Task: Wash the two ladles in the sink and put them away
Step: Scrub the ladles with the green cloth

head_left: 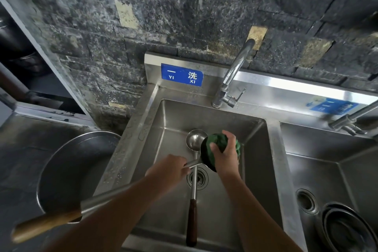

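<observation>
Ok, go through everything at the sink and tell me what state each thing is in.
light-handled ladle, held over the sink, being scrubbed.
dark-handled ladle, lying untouched in the sink.
left hand, gripping the light-handled ladle's shaft.
right hand, pressing green scourer against its bowl.
tap, no water running.

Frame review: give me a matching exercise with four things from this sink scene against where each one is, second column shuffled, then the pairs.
1. green scouring pad
2. dark-handled ladle
3. light-handled ladle
4. stacked bowls

A. in the right basin
B. gripped by the left hand
C. lying in the left basin
D. held in the right hand

Pairs: 1-D, 2-C, 3-B, 4-A.
</observation>
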Demonstrator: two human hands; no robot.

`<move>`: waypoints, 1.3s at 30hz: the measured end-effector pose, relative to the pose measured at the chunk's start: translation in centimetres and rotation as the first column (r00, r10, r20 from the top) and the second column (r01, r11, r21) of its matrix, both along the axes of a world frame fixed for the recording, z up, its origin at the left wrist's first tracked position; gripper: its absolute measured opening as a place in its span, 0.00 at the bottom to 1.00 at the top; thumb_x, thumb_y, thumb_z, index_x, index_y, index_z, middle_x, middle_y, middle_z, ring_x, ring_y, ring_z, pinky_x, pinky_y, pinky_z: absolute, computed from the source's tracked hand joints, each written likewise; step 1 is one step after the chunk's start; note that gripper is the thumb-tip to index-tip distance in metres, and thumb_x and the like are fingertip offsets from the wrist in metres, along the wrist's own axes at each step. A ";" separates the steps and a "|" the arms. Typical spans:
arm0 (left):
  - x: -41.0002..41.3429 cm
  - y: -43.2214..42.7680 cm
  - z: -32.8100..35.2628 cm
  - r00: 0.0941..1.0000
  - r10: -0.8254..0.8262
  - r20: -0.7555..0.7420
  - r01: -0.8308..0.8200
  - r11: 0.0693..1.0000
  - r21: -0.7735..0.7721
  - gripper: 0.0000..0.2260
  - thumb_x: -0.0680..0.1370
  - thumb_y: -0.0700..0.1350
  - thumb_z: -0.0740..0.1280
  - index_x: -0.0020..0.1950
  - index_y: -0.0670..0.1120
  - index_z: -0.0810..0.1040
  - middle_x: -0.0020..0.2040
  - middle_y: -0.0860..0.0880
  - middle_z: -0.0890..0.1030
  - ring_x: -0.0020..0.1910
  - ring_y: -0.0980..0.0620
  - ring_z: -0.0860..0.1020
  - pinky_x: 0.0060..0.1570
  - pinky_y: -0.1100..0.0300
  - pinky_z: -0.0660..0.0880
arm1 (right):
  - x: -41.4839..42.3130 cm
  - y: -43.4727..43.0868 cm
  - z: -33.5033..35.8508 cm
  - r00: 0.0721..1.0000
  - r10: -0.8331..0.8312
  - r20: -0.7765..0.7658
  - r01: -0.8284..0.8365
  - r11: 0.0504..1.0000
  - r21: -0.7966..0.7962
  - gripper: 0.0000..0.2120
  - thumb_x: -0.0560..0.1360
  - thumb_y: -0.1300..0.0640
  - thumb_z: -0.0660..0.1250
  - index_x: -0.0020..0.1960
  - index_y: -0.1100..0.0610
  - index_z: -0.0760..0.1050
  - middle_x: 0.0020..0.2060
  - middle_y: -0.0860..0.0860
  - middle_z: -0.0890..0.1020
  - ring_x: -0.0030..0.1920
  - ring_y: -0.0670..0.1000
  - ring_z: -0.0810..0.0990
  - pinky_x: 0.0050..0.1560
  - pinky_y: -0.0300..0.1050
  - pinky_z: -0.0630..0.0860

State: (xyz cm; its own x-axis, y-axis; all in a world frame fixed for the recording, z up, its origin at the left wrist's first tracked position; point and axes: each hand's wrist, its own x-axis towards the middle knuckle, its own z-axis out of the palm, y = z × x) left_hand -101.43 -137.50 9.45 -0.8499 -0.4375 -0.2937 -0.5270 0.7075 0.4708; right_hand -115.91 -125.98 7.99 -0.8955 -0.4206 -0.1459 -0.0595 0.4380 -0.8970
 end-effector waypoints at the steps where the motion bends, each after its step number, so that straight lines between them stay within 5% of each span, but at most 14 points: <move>1: 0.1 0.2 0.1 1.000 -0.002 0.008 0.002 1.000 -0.027 0.11 0.80 0.55 0.63 0.47 0.48 0.78 0.37 0.48 0.80 0.37 0.50 0.80 0.37 0.57 0.78 | 0.1 -0.5 -0.1 0.997 -0.016 0.070 0.019 0.999 -0.044 0.22 0.76 0.56 0.68 0.68 0.48 0.66 0.58 0.48 0.74 0.57 0.51 0.74 0.57 0.48 0.71; 5: 0.9 -0.5 0.7 0.999 0.021 0.035 -0.017 0.992 -0.123 0.12 0.80 0.58 0.61 0.52 0.51 0.76 0.41 0.48 0.81 0.41 0.47 0.81 0.42 0.52 0.80 | -0.6 -1.8 -0.4 0.951 0.145 0.272 -0.112 0.985 -0.135 0.08 0.77 0.57 0.68 0.55 0.48 0.77 0.52 0.51 0.79 0.51 0.52 0.78 0.55 0.52 0.79; 8: 1.3 -1.5 0.8 0.998 0.033 0.046 -0.024 0.984 -0.179 0.12 0.79 0.60 0.60 0.53 0.54 0.75 0.43 0.49 0.81 0.44 0.46 0.81 0.42 0.55 0.77 | -2.4 -1.2 -0.4 0.849 0.503 0.158 -0.528 0.815 0.238 0.03 0.75 0.55 0.68 0.46 0.47 0.77 0.45 0.50 0.82 0.46 0.51 0.80 0.51 0.50 0.79; 10: 1.4 -1.6 0.2 0.998 -0.009 0.057 0.017 0.990 -0.142 0.12 0.79 0.61 0.60 0.50 0.53 0.75 0.39 0.52 0.79 0.41 0.49 0.80 0.41 0.56 0.76 | -2.5 -0.3 0.0 0.757 0.646 0.097 -0.579 0.595 0.557 0.01 0.75 0.54 0.65 0.47 0.50 0.74 0.43 0.49 0.81 0.44 0.51 0.80 0.43 0.44 0.76; 11: 1.4 -1.4 -0.2 0.997 -0.038 0.065 0.044 0.993 -0.106 0.13 0.79 0.61 0.60 0.48 0.52 0.75 0.37 0.53 0.78 0.38 0.50 0.79 0.41 0.57 0.76 | -2.7 0.2 -0.1 0.737 0.676 0.003 -0.520 0.565 0.641 0.02 0.76 0.54 0.64 0.48 0.51 0.73 0.44 0.50 0.81 0.46 0.53 0.80 0.44 0.45 0.76; 15: 0.5 -0.3 -1.0 0.999 -0.035 -0.004 0.035 0.999 0.020 0.13 0.79 0.59 0.61 0.48 0.51 0.76 0.34 0.53 0.77 0.34 0.53 0.77 0.37 0.57 0.76 | -3.2 0.6 -0.1 0.774 0.581 -0.253 -0.383 0.747 0.543 0.10 0.78 0.54 0.63 0.58 0.54 0.69 0.52 0.53 0.75 0.49 0.55 0.77 0.47 0.48 0.73; 18: -0.1 0.0 -0.9 0.999 -0.013 -0.043 0.012 1.000 -0.003 0.11 0.79 0.59 0.60 0.47 0.54 0.74 0.34 0.53 0.75 0.34 0.52 0.76 0.35 0.57 0.75 | -2.9 -1.5 0.4 0.958 0.273 -0.082 -0.251 0.945 0.210 0.09 0.77 0.54 0.65 0.57 0.52 0.72 0.51 0.50 0.77 0.51 0.52 0.76 0.48 0.43 0.68; 21: 0.1 -0.1 -0.7 0.999 0.007 -0.038 -0.008 1.000 -0.030 0.11 0.80 0.60 0.60 0.46 0.54 0.73 0.34 0.52 0.76 0.35 0.51 0.77 0.34 0.57 0.73 | -2.4 -2.7 1.3 0.964 0.245 0.104 -0.257 0.959 0.118 0.05 0.76 0.55 0.65 0.52 0.53 0.76 0.45 0.45 0.79 0.49 0.50 0.77 0.42 0.40 0.69; 24: 0.6 -0.2 -0.2 1.000 -0.014 -0.009 0.013 0.996 -0.092 0.12 0.80 0.60 0.59 0.48 0.54 0.74 0.34 0.53 0.76 0.35 0.52 0.77 0.34 0.59 0.72 | -2.3 -2.0 1.6 0.913 0.387 0.126 -0.407 0.867 0.287 0.04 0.76 0.52 0.65 0.46 0.52 0.78 0.41 0.49 0.82 0.42 0.50 0.81 0.36 0.39 0.74; 27: 1.0 -0.1 -0.3 0.999 -0.051 0.014 0.052 0.990 -0.128 0.13 0.79 0.62 0.58 0.51 0.54 0.74 0.37 0.52 0.79 0.38 0.50 0.79 0.41 0.55 0.78 | -2.3 -0.9 1.2 0.872 0.438 0.218 -0.489 0.765 0.419 0.09 0.76 0.50 0.66 0.38 0.50 0.77 0.38 0.51 0.83 0.41 0.51 0.83 0.47 0.49 0.81; 30: 1.1 -0.1 -0.5 0.996 -0.083 0.033 0.087 0.986 -0.142 0.14 0.79 0.63 0.58 0.50 0.54 0.73 0.39 0.51 0.80 0.40 0.48 0.80 0.43 0.53 0.79 | -1.7 0.4 1.4 0.792 0.506 0.341 -0.593 0.507 0.625 0.11 0.76 0.48 0.66 0.48 0.54 0.80 0.45 0.53 0.85 0.45 0.52 0.84 0.48 0.46 0.80; 32: 0.9 0.2 -0.5 0.994 -0.096 0.043 0.100 0.989 -0.112 0.14 0.78 0.62 0.59 0.48 0.53 0.73 0.37 0.52 0.79 0.38 0.50 0.79 0.42 0.55 0.78 | -1.5 0.9 1.6 0.770 0.589 0.245 -0.476 0.275 0.836 0.14 0.75 0.49 0.64 0.55 0.55 0.80 0.49 0.52 0.85 0.50 0.54 0.84 0.50 0.45 0.77; 34: 0.4 0.3 -0.4 0.992 -0.118 0.053 0.123 0.986 -0.113 0.14 0.78 0.61 0.60 0.46 0.52 0.74 0.37 0.52 0.79 0.38 0.50 0.79 0.42 0.55 0.78 | -1.6 1.1 1.3 0.734 0.678 0.039 -0.253 0.219 0.943 0.12 0.76 0.53 0.63 0.57 0.53 0.79 0.52 0.51 0.84 0.53 0.54 0.83 0.47 0.45 0.74; 39: -0.8 -0.5 0.2 0.992 -0.115 0.053 0.123 0.978 -0.171 0.13 0.79 0.59 0.62 0.49 0.50 0.77 0.41 0.50 0.82 0.41 0.49 0.81 0.45 0.54 0.79 | -3.5 1.0 0.4 0.651 0.653 -0.388 -0.011 0.519 0.855 0.13 0.78 0.56 0.60 0.62 0.51 0.71 0.55 0.53 0.79 0.51 0.57 0.83 0.42 0.49 0.78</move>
State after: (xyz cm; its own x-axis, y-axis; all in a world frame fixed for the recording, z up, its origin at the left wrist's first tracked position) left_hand -102.24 -137.98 9.60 -0.8874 -0.3813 -0.2590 -0.4508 0.8354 0.3145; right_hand -119.42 -125.00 8.44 -0.6889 -0.7222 -0.0625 -0.7246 0.6835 0.0882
